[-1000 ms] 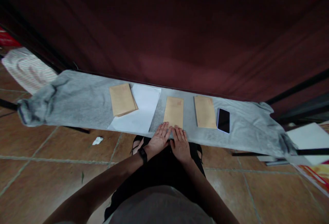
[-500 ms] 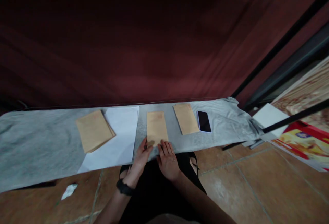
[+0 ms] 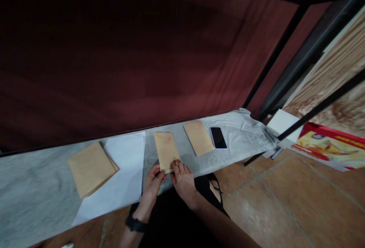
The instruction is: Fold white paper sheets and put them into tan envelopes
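Note:
A brown paper envelope (image 3: 165, 147) lies lengthwise before me on the grey cloth. Its near end is between my hands, and that edge looks slightly raised or folded. My left hand (image 3: 152, 183) pinches the lower left corner between thumb and fingers; a dark watch or band is on that wrist. My right hand (image 3: 183, 181) grips the lower right part, fingers on top and thumb at the near edge. To the right lies a second brown envelope (image 3: 199, 138); beneath it another edge may be hidden. A stack of brown envelopes (image 3: 91, 168) sits on the left.
White paper sheets (image 3: 125, 172) lie partly under the left stack. A phone (image 3: 218, 138) with a dark screen rests at the right. The narrow cloth-covered table (image 3: 242, 134) backs onto a dark red surface. A red and yellow box (image 3: 330, 145) stands beyond black metal bars.
The view has turned to the right, shifting the table leftward and tilting it. My hands have closed further on the envelope's near end, and that edge now looks lifted.

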{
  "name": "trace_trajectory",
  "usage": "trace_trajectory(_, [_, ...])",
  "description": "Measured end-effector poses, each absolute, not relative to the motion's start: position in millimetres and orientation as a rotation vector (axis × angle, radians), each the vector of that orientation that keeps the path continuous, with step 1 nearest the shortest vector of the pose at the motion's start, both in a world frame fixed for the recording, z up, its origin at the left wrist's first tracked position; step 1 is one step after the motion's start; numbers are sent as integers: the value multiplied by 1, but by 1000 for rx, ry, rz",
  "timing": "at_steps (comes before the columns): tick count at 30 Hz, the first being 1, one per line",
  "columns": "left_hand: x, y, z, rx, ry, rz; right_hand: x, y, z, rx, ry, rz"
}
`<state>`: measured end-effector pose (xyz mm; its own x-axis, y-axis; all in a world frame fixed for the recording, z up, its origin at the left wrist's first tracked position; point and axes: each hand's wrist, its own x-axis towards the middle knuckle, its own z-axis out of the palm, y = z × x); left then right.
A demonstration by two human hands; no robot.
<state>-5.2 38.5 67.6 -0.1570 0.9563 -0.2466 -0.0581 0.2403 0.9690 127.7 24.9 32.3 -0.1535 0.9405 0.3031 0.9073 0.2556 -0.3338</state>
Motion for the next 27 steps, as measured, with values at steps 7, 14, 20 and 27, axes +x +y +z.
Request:
trace_trajectory(7, [8, 29, 75, 774, 1310, 1156, 162, 46, 61, -1580, -1770, 310])
trace_trajectory(14, [30, 23, 63, 707, 1248, 997, 174, 44, 54, -1159, -784, 1134])
trace_trajectory(20, [46, 17, 74, 761, 1186, 1035, 146, 20, 48, -913, -516, 1460])
trace_trajectory(27, [23, 22, 57, 822, 1410, 953, 147, 19, 36, -1025, -439, 1517])
